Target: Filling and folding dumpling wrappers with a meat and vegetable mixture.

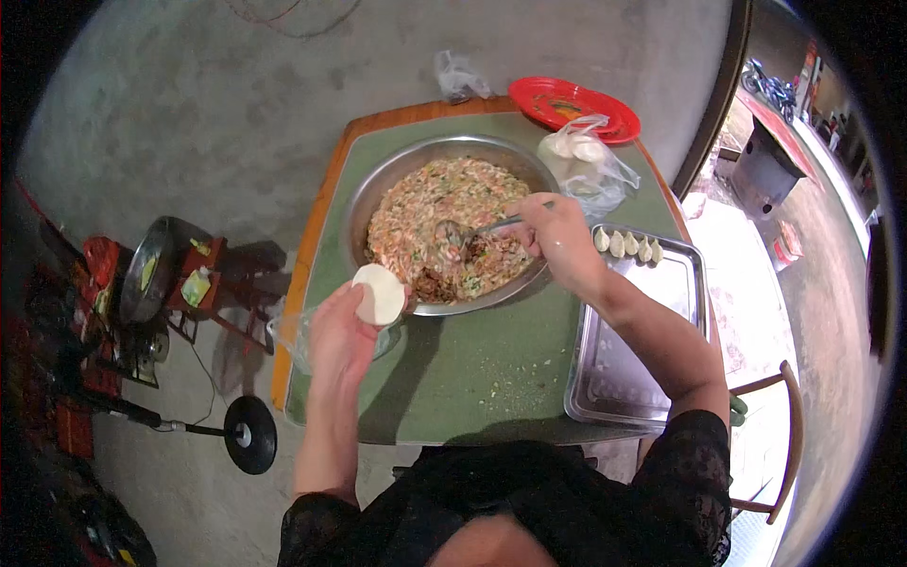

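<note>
Between my thumb and fingers, my left hand [345, 315] holds a round, pale dough wrapper [380, 295] at the near left rim of a wide metal basin [359, 186]. Chopped filling [446, 191] with green and orange bits fills much of the basin. My right hand [560, 237] grips the handle of a metal spoon [453, 234], whose bowl rests in the filling near the middle. At the right, a metal tray [623, 354] carries several folded dumplings [627, 245] in a row along its far edge. My right forearm passes over the tray.
The table [453, 368] has a green top and wooden edging, with crumbs near its front. A clear plastic bag [592, 166] with pale rounds lies beside red plates [574, 106] at the far right. Another plastic bag [294, 340] sits under my left wrist. A chair [786, 439] stands right.
</note>
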The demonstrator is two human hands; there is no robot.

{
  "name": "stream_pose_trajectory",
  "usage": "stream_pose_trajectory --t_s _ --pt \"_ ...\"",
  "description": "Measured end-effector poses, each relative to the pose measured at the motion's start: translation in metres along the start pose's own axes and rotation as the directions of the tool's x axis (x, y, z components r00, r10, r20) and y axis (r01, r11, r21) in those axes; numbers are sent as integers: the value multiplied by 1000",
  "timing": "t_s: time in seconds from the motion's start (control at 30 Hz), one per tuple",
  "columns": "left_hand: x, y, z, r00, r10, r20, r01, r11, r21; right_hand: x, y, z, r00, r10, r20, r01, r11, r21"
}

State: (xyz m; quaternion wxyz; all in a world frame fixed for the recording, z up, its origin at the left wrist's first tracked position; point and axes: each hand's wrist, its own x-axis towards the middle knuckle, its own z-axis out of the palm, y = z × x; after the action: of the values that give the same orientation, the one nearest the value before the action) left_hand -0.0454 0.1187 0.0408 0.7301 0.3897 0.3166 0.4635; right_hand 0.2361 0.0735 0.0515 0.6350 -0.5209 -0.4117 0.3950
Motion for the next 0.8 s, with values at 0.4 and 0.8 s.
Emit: stream_pose_trajectory --t_s 0.4,0.8 --pt "51 -34 68 960 -209 187 260 913 -315 -42 13 -14 994 -70 -78 90 953 290" --pt "44 -35 69 961 -237 142 262 946 -191 -73 1 -41 725 -586 363 683 543 -488"
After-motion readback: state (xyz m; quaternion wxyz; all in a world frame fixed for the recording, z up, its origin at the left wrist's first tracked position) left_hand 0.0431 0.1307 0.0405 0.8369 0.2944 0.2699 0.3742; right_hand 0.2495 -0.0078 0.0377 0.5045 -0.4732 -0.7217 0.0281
